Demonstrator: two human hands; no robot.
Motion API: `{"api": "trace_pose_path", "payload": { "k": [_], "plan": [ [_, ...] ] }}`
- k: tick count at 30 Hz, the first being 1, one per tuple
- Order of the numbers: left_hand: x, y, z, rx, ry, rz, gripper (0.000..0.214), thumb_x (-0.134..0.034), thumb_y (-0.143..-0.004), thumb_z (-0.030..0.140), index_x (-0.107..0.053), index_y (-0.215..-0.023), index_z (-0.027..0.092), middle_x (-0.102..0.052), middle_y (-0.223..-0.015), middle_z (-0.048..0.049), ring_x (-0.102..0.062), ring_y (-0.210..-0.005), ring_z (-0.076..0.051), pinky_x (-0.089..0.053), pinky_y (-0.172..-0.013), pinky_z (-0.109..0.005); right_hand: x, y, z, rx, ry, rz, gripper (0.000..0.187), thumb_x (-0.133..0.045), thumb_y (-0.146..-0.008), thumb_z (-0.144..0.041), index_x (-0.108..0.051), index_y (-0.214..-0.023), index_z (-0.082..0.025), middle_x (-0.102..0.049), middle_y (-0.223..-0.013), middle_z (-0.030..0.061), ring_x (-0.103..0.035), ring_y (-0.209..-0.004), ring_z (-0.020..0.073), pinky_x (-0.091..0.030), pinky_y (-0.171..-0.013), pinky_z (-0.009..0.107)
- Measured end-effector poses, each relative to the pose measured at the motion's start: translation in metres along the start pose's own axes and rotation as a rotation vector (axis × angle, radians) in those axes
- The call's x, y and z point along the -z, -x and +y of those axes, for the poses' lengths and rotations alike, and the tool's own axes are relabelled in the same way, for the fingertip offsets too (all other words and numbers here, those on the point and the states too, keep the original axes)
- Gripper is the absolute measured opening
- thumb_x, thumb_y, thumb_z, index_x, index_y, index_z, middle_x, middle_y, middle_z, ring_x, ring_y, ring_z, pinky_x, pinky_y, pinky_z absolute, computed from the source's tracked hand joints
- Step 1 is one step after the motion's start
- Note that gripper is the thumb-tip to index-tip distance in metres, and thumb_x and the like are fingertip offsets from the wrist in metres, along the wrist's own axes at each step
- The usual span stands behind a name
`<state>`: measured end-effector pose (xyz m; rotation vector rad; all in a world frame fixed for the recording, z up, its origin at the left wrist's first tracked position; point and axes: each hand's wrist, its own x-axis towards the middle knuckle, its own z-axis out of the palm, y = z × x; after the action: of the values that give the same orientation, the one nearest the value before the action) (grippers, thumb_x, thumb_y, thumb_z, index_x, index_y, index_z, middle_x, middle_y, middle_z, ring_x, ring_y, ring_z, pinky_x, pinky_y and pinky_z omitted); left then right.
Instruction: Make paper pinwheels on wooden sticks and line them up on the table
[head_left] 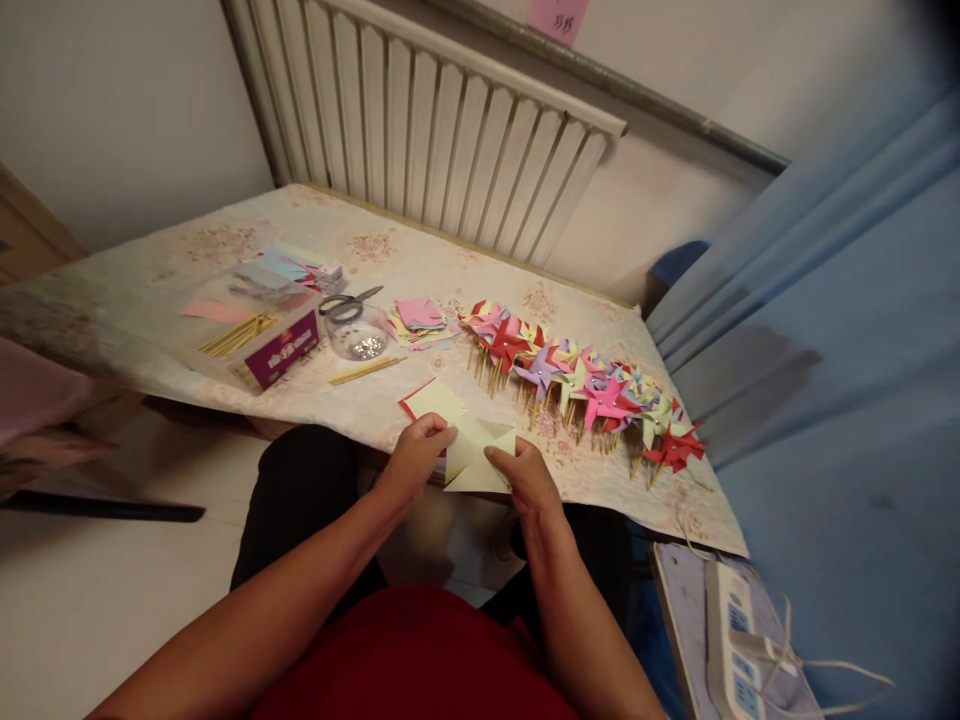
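Note:
Between my two hands is a pale yellow-green paper square [474,462] with cuts running in from its corners, held at the table's front edge. My left hand [417,452] pinches its left side between thumb and fingers. On the right side, my right hand [529,474] grips it with the thumb on top and the fingers hidden underneath. Just beyond my left hand lie more paper squares [435,402], a pale one over a red one. Rows of finished paper pinwheels [577,385] on thin sticks rest to the right.
A plastic box [281,352] with thin sticks stands at the left, beside scissors [351,303] and a clear bowl [360,335] of small shiny pieces. Colored paper squares [421,318] are stacked mid-table. A power strip [731,640] with cords sits at lower right.

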<state>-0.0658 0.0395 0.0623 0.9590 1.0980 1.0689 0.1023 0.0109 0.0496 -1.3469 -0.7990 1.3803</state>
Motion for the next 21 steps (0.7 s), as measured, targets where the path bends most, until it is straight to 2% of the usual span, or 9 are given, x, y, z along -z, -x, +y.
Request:
{"api": "trace_pose_path", "payload": {
  "k": [8,11,14,16,21],
  "plan": [
    [0.001,-0.005,-0.008,-0.053,-0.084,0.006,0.026,-0.064,-0.071,0.037,-0.048,-0.061,0.019,-0.042,-0.055,0.0062,-0.038,-0.053,-0.009,-0.028,-0.052,-0.023,-0.002,0.003,-0.001,-0.025,0.018,-0.011,0.044,-0.082,-0.056,-0.036,-0.074,-0.093,-0.015,-0.075,-0.077,0.0039,-0.065,-0.06,0.019,-0.051,-0.062,0.031],
    [0.001,-0.004,-0.006,-0.044,-0.098,-0.034,0.029,-0.063,-0.076,0.044,-0.052,-0.065,0.019,-0.047,-0.059,0.0044,-0.043,-0.056,-0.011,-0.033,-0.054,-0.024,-0.003,0.004,-0.002,-0.031,0.004,0.0,0.043,-0.082,-0.055,-0.036,-0.073,-0.092,-0.015,-0.075,-0.077,0.004,-0.065,-0.06,0.0189,-0.051,-0.062,0.031],
    [0.001,0.0,-0.002,0.017,-0.018,-0.098,0.038,-0.06,-0.078,0.057,-0.057,-0.074,0.019,-0.056,-0.066,0.0015,-0.053,-0.063,-0.015,-0.042,-0.06,-0.027,-0.002,0.003,-0.003,-0.034,-0.002,0.023,0.042,-0.081,-0.055,-0.036,-0.073,-0.09,-0.015,-0.075,-0.078,0.0046,-0.066,-0.061,0.0198,-0.052,-0.063,0.032],
    [0.001,0.003,0.0,0.096,0.034,-0.146,0.043,-0.064,-0.073,0.061,-0.057,-0.076,0.019,-0.058,-0.068,0.0004,-0.056,-0.063,-0.016,-0.044,-0.061,-0.028,-0.002,0.003,-0.002,-0.034,-0.008,0.032,0.042,-0.081,-0.055,-0.037,-0.072,-0.091,-0.015,-0.076,-0.079,0.0051,-0.067,-0.064,0.0209,-0.052,-0.065,0.032],
    [0.0,0.008,-0.005,0.273,0.14,-0.262,0.043,-0.08,-0.062,0.051,-0.062,-0.082,0.016,-0.064,-0.069,-0.0011,-0.058,-0.06,-0.014,-0.042,-0.058,-0.025,-0.005,0.004,0.002,-0.029,-0.035,0.019,0.045,-0.081,-0.056,-0.038,-0.071,-0.094,-0.016,-0.076,-0.082,0.0052,-0.068,-0.069,0.0223,-0.053,-0.068,0.034]
  ]
}}
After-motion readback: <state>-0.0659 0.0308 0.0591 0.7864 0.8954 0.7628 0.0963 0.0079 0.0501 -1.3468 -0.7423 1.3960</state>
